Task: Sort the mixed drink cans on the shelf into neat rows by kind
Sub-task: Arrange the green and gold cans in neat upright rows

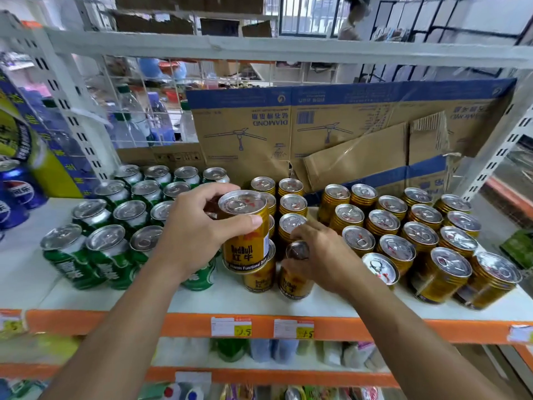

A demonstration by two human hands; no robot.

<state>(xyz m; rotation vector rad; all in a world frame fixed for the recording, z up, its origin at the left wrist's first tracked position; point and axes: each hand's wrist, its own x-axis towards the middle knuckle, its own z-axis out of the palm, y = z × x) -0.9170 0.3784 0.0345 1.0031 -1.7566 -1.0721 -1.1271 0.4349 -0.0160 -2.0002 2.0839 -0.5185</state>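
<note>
Right now the left hand (202, 226) is gripping a gold Red Bull can (245, 230), lifted above the shelf (202, 298), while the right hand (323, 255) is grasping another gold can (294, 278) just beside it; green cans (109, 246) are standing left of both hands

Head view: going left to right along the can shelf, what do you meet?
Blue cans → green cans → left hand holding a gold can → right hand on a gold can → block of gold cans.

Bright, even light; wide-angle bending at blurred edges.
</note>
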